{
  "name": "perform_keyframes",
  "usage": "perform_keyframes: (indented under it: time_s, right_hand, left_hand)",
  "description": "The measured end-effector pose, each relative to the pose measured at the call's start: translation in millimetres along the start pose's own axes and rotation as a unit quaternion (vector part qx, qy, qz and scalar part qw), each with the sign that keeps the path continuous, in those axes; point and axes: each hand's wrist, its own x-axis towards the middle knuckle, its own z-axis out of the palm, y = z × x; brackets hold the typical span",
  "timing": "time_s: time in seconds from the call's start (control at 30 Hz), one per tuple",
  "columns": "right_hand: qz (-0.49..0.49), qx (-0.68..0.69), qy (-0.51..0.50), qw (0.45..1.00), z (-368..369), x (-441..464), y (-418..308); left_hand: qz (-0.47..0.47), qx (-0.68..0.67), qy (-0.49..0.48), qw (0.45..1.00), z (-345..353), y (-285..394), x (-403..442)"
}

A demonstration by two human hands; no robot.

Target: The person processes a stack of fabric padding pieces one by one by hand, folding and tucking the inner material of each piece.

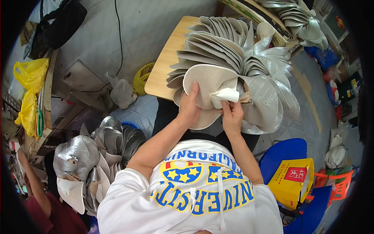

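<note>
Table edge (159,72) shows left of stack (212,46); left hand (189,108) grips beige piece (210,76).

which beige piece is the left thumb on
The broad, rounded beige piece beside the white rolled flap: the left hand has its thumb there. The fanned grey pieces beyond carry no thumb.

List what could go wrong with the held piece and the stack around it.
The overlapping, fanned stack on the table might slide if tugged. With the left hand on the beige piece and the right hand at the bent white material, uneven pulling could crease it.
</note>
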Motion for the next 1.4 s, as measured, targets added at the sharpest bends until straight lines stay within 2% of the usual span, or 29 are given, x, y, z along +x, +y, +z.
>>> perform_keyframes:
  time_s: [0.03,0.07,0.17,0.27,0.43,0.53,0.63,0.73,0.83,0.93,1.13,1.23,1.33,1.37,1.4]
  right_hand:
    - [0.018,-0.014,0.013,1.0,1,3,-2]
    - [-0.011,-0.067,0.004,0.998,1,5,2]
    - [-0.119,-0.198,-0.011,0.973,-1,9,16]
    - [-0.246,-0.265,-0.006,0.932,2,11,17]
    - [-0.341,-0.32,0.005,0.884,4,5,10]
    - [-0.338,-0.32,-0.03,0.884,0,4,12]
    - [-0.272,-0.299,-0.046,0.914,-4,3,12]
    - [-0.363,-0.309,-0.058,0.877,-3,10,2]
    - [-0.377,-0.318,-0.054,0.868,-5,11,-4]
    - [-0.376,-0.395,-0.056,0.836,-10,0,-10]
    - [-0.509,-0.463,0.059,0.724,-10,-4,-9]
    - [-0.52,-0.459,0.003,0.72,-11,2,-10]
    - [-0.483,-0.442,-0.089,0.75,-12,8,-11]
    - [-0.474,-0.413,-0.111,0.77,-13,10,-5]
    - [-0.478,-0.419,-0.106,0.765,-13,10,-5]
  left_hand:
    - [-0.013,-0.016,-0.016,1.0,-1,1,-1]
    - [-0.026,-0.032,-0.032,0.999,-2,3,-1]
    - [0.008,0.09,-0.108,0.99,-18,-2,-1]
    - [0.002,0.149,-0.098,0.984,-18,-3,-2]
    - [-0.065,0.053,-0.043,0.996,-7,7,-4]
    - [-0.071,0.043,-0.037,0.996,-9,5,-3]
    - [-0.077,0.042,-0.033,0.996,-10,6,-2]
    - [-0.083,0.045,-0.035,0.995,-12,7,-1]
    - [-0.08,0.049,-0.028,0.995,-10,7,-2]
    - [-0.055,0.039,-0.01,0.998,-5,5,-3]
    - [-0.015,0.04,0.011,0.999,1,2,-5]
    - [-0.014,0.042,-0.004,0.999,-2,2,-3]
    - [-0.019,0.044,-0.034,0.998,-6,4,-5]
    - [-0.021,0.044,-0.047,0.998,-8,6,-6]
    - [-0.019,0.041,-0.053,0.998,-9,7,-7]
